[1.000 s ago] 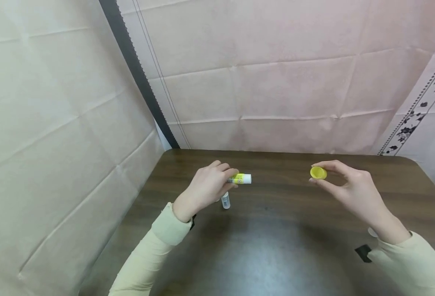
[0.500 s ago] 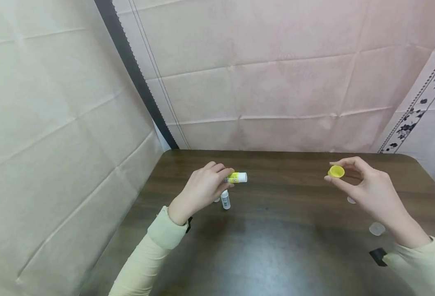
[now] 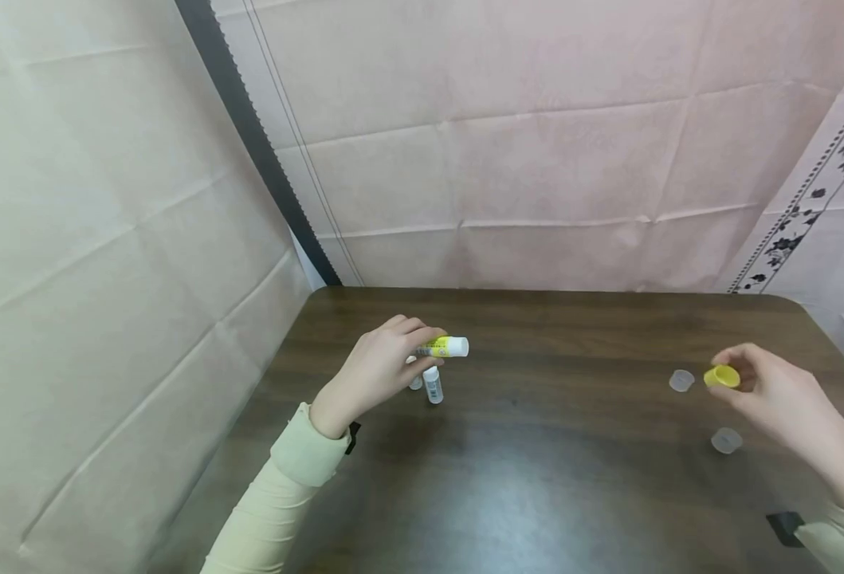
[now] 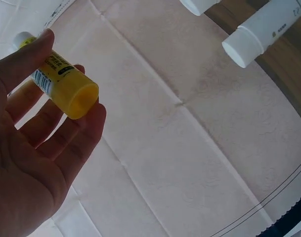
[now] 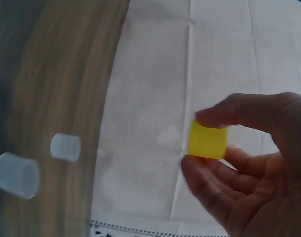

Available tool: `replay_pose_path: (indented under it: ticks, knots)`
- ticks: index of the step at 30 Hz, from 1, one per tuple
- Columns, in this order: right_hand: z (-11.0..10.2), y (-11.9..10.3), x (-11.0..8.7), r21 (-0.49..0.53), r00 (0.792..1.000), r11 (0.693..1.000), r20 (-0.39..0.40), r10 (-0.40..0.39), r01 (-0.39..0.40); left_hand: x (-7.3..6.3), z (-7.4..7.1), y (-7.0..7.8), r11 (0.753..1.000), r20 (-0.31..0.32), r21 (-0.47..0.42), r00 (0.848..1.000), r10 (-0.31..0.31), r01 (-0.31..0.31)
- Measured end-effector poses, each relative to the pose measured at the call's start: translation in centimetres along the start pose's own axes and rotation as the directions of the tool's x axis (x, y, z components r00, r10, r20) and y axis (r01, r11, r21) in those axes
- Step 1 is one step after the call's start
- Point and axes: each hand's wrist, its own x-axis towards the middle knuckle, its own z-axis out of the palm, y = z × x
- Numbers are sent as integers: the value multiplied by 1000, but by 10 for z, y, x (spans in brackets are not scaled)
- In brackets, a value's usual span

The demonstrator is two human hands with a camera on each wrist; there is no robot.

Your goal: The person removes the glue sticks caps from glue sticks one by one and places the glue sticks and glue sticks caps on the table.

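Note:
My left hand (image 3: pixel 371 367) holds a yellow glue stick (image 3: pixel 445 347) sideways above the table, its white end pointing right. In the left wrist view, thumb and fingertips grip the yellow tube (image 4: pixel 56 71) around its printed label. Out to the right, my right hand (image 3: pixel 783 395) pinches a small yellow cap (image 3: pixel 721 376) between thumb and fingers. The right wrist view has this cap (image 5: pixel 207 140) from the side, apart from the tube. Below the left hand stand two white glue sticks (image 3: pixel 433 386), the farther one partly hidden by the fingers.
Two translucent caps (image 3: pixel 726 440) stand on the brown wooden table (image 3: pixel 572 430) left of the right hand, one (image 3: pixel 681 380) farther back. Pale creased cloth (image 3: pixel 536 159) hangs behind the table and along its left side.
My right hand has moved right and lower with the yellow cap, uncovering both translucent caps. The left hand has drifted slightly left, still holding the yellow glue stick.

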Motion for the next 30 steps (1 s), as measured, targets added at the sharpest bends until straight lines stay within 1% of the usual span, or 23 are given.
replay_pose_path:
  ticks: [3, 6, 9, 13, 16, 18, 20, 25, 27, 28, 30]
  knots:
    - [4, 10, -6, -26, 995, 1000, 95, 11, -9, -1, -1, -1, 1000, 5, -9, 1000, -7, 7]
    - [11, 16, -10, -40, 981, 999, 193, 15, -8, -2, -3, -2, 1000, 11, -21, 1000, -17, 17]
    - [19, 19, -13, -38, 967, 999, 253, -9, 19, -5, -3, -3, 999, 19, -23, 999, -28, 29]
    - [30, 23, -19, -44, 943, 998, 331, -36, 53, -8, -2, -4, 999, 26, -27, 999, -38, 38]
    - [35, 25, -25, -48, 915, 997, 402, -43, 68, -9, -3, -6, 999, 9, -37, 999, -40, 40]
    - [39, 27, -30, -51, 900, 996, 432, -48, 78, -12, -4, -8, 997, -6, -61, 999, -53, 53]
    - [42, 28, -35, -54, 893, 995, 447, -53, 86, -15, -5, -11, 993, -16, -92, 997, -80, 78]
    - [49, 30, -47, -57, 896, 992, 438, -74, 110, -27, -7, -19, 967, -4, -193, 986, -169, 165]
    - [50, 31, -51, -45, 893, 993, 442, -79, 110, -32, -7, -21, 953, 2, -231, 980, -200, 195]
    - [51, 32, -52, -37, 891, 993, 445, -83, 111, -34, -7, -22, 947, 4, -245, 977, -213, 207]
    - [51, 33, -55, -16, 880, 993, 466, -95, 116, -38, -6, -24, 934, 16, -275, 973, -232, 228]
